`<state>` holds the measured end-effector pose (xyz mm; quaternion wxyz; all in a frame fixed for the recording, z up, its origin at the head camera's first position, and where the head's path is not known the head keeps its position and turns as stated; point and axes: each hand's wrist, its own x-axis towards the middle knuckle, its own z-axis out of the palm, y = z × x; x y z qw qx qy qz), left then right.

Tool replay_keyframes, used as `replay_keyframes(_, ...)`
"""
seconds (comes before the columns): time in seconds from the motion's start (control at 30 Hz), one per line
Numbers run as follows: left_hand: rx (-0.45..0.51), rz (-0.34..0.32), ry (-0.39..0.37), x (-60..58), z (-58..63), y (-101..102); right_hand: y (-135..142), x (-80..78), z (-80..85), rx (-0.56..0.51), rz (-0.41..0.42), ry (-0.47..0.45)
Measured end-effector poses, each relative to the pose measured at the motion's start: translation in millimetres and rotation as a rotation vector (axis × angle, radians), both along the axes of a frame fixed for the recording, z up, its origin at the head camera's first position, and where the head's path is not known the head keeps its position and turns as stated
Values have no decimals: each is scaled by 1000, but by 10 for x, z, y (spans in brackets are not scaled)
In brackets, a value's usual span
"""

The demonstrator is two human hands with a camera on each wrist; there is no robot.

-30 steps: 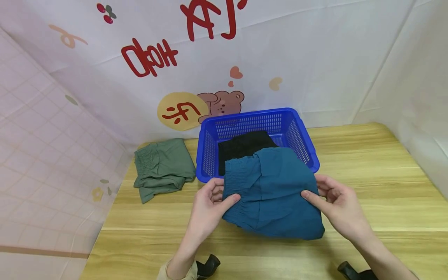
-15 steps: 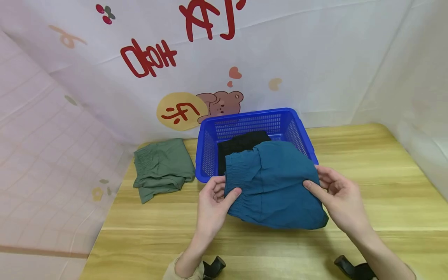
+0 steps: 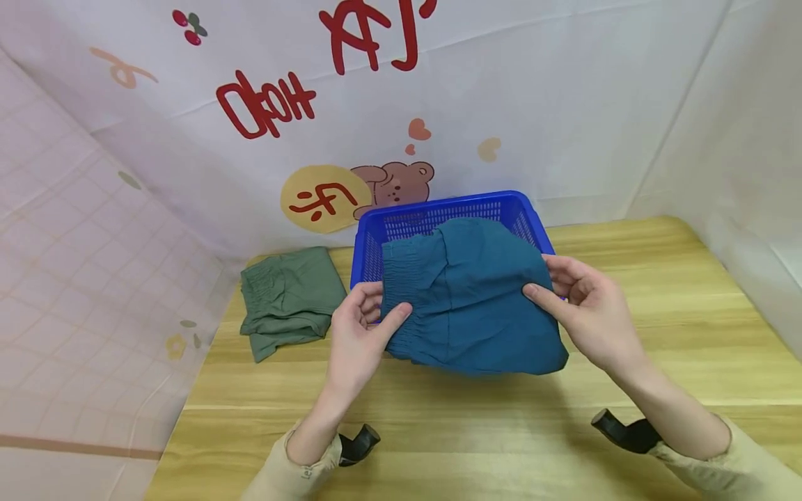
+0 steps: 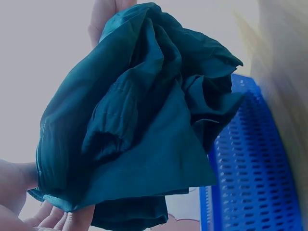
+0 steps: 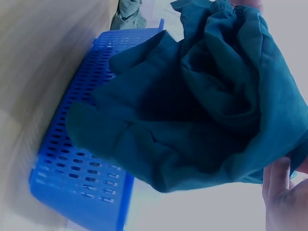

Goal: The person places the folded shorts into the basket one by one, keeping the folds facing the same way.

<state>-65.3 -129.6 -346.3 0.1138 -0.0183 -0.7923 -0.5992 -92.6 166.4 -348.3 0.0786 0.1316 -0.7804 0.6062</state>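
Observation:
A folded pair of teal shorts (image 3: 482,299) hangs in the air between both hands, over the front of a blue plastic basket (image 3: 370,229). My left hand (image 3: 360,334) pinches the gathered elastic waistband, thumb on top and fingers beneath. At the opposite edge my right hand (image 3: 589,313) pinches the cloth in the same way. Both wrist views show the underside of the teal shorts (image 4: 159,130), with loose folds drooping. In the right wrist view the basket's slotted wall (image 5: 86,173) stands beyond the cloth. The shorts hide most of the basket's inside in the head view.
Green folded shorts (image 3: 291,299) lie on the wooden table (image 3: 250,431), left of the basket. A white printed cloth (image 3: 551,104) hangs behind the table, with more sheeting at both sides. Black curved pieces (image 3: 360,445) sit at the wrists.
Both hands have carried the teal shorts forward and slightly left, farther over the basket. The black cloth seen inside the basket earlier is now hidden behind them.

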Motion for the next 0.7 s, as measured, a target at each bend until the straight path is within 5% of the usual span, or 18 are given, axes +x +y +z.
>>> replay_keyframes(0.37, -91, 23, 28, -246, 276, -105, -79, -293, 308, -87, 97, 2)
replay_keyframes(0.7, -69, 57, 16, -400, 545, -208, -207, -508, 674, 12, 83, -35)
